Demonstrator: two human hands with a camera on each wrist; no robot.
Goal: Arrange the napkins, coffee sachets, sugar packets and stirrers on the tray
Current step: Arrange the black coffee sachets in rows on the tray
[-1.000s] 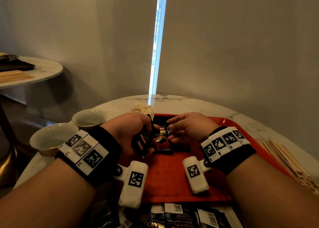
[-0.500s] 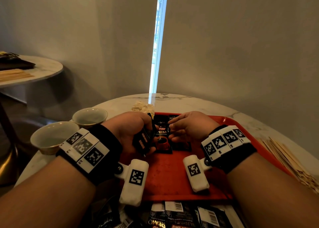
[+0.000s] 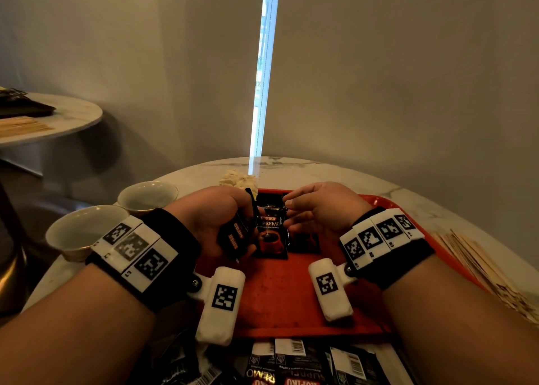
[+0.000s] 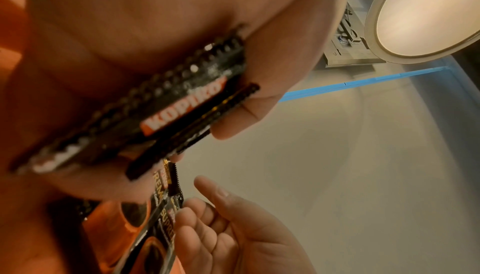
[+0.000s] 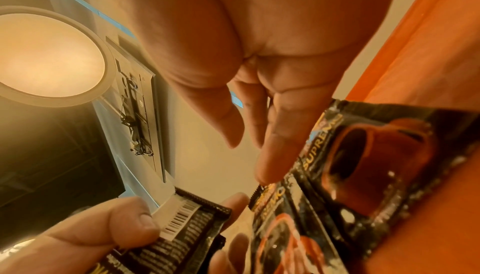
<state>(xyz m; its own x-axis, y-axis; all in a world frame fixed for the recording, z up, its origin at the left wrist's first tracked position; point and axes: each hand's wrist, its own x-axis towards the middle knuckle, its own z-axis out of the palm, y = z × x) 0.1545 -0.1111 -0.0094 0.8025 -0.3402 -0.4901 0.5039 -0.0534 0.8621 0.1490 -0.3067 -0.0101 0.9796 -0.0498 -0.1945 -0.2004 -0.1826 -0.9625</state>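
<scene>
Early: left hand [image 3: 215, 221] fingers clamp spare coffee sachets [image 3: 237, 234]; right hand [image 3: 318, 209] fingers loose, touching a sachet [image 3: 269, 233] laid on the tray [image 3: 280, 303]; stirrers [image 3: 478, 268] untouched

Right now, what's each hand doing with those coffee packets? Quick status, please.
Left hand grips a stack of coffee sachets. Right hand open, fingertips at the top edge of the sachet on the tray. Red tray unobstructed; bowls off to the side.
</scene>
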